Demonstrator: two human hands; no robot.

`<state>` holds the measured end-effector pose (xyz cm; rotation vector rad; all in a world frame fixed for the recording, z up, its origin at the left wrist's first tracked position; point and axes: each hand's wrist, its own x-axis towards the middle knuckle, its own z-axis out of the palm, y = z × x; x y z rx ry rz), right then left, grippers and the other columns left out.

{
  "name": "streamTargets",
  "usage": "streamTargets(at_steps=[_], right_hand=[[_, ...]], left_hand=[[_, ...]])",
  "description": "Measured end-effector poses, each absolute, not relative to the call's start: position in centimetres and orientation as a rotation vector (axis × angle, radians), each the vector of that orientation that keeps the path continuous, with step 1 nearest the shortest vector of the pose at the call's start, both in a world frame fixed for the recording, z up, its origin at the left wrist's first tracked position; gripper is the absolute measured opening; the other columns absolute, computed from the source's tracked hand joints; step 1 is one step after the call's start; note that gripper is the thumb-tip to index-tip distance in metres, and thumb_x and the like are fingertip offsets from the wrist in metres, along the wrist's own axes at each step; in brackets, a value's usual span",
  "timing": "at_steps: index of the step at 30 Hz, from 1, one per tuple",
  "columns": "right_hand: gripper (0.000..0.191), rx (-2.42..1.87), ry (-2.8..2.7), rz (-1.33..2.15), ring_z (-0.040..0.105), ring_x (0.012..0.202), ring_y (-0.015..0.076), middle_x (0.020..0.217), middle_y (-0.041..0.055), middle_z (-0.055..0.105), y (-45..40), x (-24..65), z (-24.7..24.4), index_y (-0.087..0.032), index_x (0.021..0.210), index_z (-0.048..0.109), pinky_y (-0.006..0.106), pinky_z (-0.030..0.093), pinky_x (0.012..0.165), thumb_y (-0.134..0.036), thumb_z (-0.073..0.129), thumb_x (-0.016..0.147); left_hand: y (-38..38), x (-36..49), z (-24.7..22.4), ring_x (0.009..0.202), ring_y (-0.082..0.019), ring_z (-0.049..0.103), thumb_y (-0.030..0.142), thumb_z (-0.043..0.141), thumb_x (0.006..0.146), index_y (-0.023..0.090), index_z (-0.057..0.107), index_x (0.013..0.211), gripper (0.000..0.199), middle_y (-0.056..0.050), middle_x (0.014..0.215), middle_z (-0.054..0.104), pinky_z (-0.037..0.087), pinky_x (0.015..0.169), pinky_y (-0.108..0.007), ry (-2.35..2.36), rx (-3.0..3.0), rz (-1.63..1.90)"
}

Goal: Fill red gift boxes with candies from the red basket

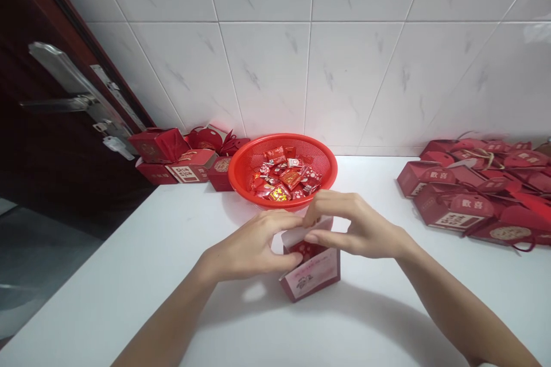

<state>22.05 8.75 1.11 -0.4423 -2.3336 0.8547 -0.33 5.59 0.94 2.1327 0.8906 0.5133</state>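
Observation:
A small red paper gift box [312, 276] with a pale pink printed front stands on the white table, its top open. Red wrapped pieces show inside it. My left hand [258, 243] holds the box from the left, the thumb at the front top edge and the fingers behind. From the right, my right hand [357, 223] pinches the pale top flap between thumb and bent fingers. Part of the box's back is hidden by both hands. Just behind them is a red plastic basket [329, 169] with several wrapped candies [290, 178] in it.
Several red boxes [191, 165] are stacked at the back left, by a dark door [43, 6] with a metal handle. A large group of closed red boxes [456, 206] sits at the right. Behind the white table [150, 252] rises a tiled wall [267, 74].

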Motion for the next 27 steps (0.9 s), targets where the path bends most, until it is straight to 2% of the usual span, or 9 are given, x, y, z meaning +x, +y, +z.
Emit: streamTargets(at_steps=[2,5,9,13,15,19,22,25,27], right_hand=[[0.016,-0.51,-2.291,0.851,0.057,0.077,0.014,0.084,0.0024,0.066,8.9,22.9,1.1,-0.017,0.089,0.064,0.028,0.046,0.072,-0.031,0.065,0.096],[0.019,-0.629,-2.253,0.871,0.059,0.083,0.0159,0.09,0.004,0.066,9.3,24.3,0.8,-0.017,0.09,0.062,0.03,0.048,0.078,-0.035,0.067,0.093],[0.043,-0.707,-2.307,1.047,0.063,0.102,0.0208,0.113,0.0079,0.068,9.9,26.0,-0.1,-0.02,0.114,0.06,0.038,0.049,0.094,-0.046,0.076,0.084],[0.071,-0.707,-2.285,1.261,0.063,0.115,0.0257,0.128,0.0122,0.065,10.7,26.5,-1.6,-0.023,0.14,0.047,0.044,0.049,0.101,-0.05,0.078,0.082],[0.081,-0.752,-2.256,1.263,0.063,0.116,0.0264,0.13,0.0128,0.064,11.1,26.4,-2.5,-0.024,0.148,0.039,0.046,0.049,0.102,-0.049,0.079,0.081],[0.079,-0.791,-2.225,1.272,0.063,0.117,0.0262,0.13,0.0122,0.064,11.8,26.4,-4.0,-0.025,0.146,0.043,0.047,0.05,0.103,-0.045,0.08,0.08],[0.076,-0.75,-2.225,1.304,0.064,0.115,0.0253,0.127,0.011,0.066,12.0,26.5,-4.2,-0.024,0.143,0.048,0.045,0.051,0.101,-0.042,0.082,0.078],[0.069,-0.703,-2.196,1.316,0.064,0.114,0.0248,0.124,0.0101,0.067,11.9,26.6,-3.9,-0.024,0.14,0.052,0.044,0.051,0.1,-0.043,0.08,0.08],[0.063,-0.688,-2.143,1.3,0.064,0.115,0.0253,0.128,0.0111,0.066,11.8,26.5,-3.8,-0.024,0.138,0.055,0.044,0.051,0.101,-0.047,0.077,0.083]], left_hand=[[5.6,-0.4,0.9,0.101,-0.021,0.065,0.014,0.063,0.085,0.024,0.069,0.113,0.031,-0.001,0.108,0.072,0.049,0.092,-0.031,0.88,2.161,0.513],[5.8,-0.6,0.9,0.115,-0.026,0.063,0.024,0.065,0.09,0.026,0.067,0.125,0.035,-0.004,0.119,0.072,0.047,0.102,-0.038,0.878,2.221,0.491],[6.0,-1.1,0.9,0.121,-0.027,0.061,0.041,0.058,0.099,0.033,0.06,0.139,0.041,-0.004,0.132,0.068,0.044,0.107,-0.042,0.875,2.286,0.438],[6.2,-1.8,0.7,0.13,-0.032,0.055,0.058,0.07,0.086,0.034,0.055,0.144,0.065,-0.006,0.146,0.059,0.044,0.108,-0.044,1.019,2.357,0.33],[6.3,-2.1,0.7,0.131,-0.032,0.055,0.059,0.072,0.084,0.034,0.055,0.144,0.067,-0.006,0.147,0.057,0.046,0.105,-0.042,1.07,2.383,0.283],[6.5,-2.4,0.6,0.11,-0.026,0.066,0.045,0.064,0.094,0.031,0.067,0.129,0.038,-0.005,0.128,0.068,0.051,0.089,-0.034,1.134,2.397,0.279],[6.6,-2.2,0.3,0.088,-0.019,0.068,0.035,0.061,0.097,0.025,0.077,0.105,0.02,-0.004,0.103,0.073,0.051,0.076,-0.028,1.014,2.381,0.325],[6.7,-1.8,-0.1,0.076,-0.015,0.066,0.028,0.058,0.098,0.02,0.076,0.086,0.023,-0.003,0.086,0.073,0.05,0.07,-0.026,0.98,2.32,0.666],[7.0,-1.5,-0.4,0.075,-0.015,0.066,0.026,0.062,0.096,0.018,0.074,0.084,0.019,-0.003,0.085,0.074,0.05,0.07,-0.026,1.078,2.241,0.989]])
